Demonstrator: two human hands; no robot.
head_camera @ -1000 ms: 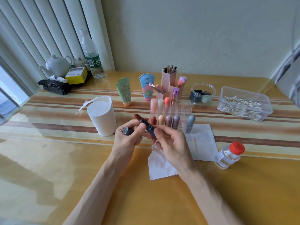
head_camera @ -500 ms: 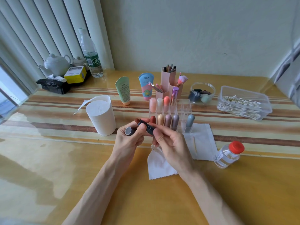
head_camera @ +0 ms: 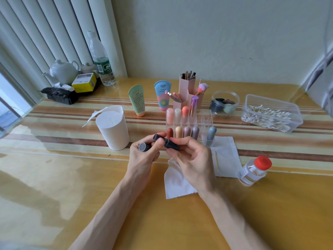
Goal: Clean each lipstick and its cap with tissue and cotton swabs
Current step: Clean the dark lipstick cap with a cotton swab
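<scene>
Over the desk's centre, the right hand [head_camera: 191, 159] pinches a dark lipstick [head_camera: 168, 142]. The left hand [head_camera: 144, 157] curls round its cap [head_camera: 143, 147]. With only a fingertip hold, either piece could slip and smear the tissue [head_camera: 178, 186] below. Eight capsule lipsticks [head_camera: 178, 131] stand in one clear organiser [head_camera: 205, 120], and one cotton swab [head_camera: 216, 159] lies loose.

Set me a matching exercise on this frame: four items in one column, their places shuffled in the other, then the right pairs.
Things: 1 cotton swabs; 2 dark cap; 3 tissue roll; 4 dark lipstick tube.
Places: A held by the left hand alone; B in the clear box, far right; C base in the right hand's grip; D standing left of both hands.
Pairs: 1-B, 2-A, 3-D, 4-C.
</scene>
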